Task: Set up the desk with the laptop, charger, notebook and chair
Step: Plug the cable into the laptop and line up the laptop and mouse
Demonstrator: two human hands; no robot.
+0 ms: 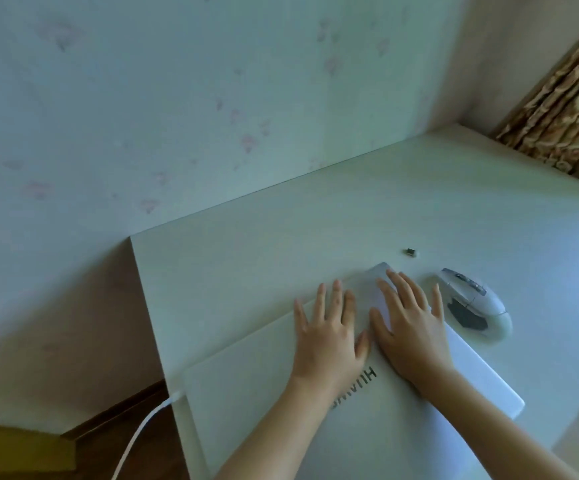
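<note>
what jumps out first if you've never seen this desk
Two bare hands, the left hand and right hand, lie flat side by side on a closed white laptop near the desk's front. A white mouse sits just right of them, and a white cable hangs at the laptop's left edge.

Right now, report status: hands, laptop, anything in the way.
Left hand and right hand open, flat on closed laptop. White cable at its left edge. Mouse and small dongle beside it on desk.
</note>
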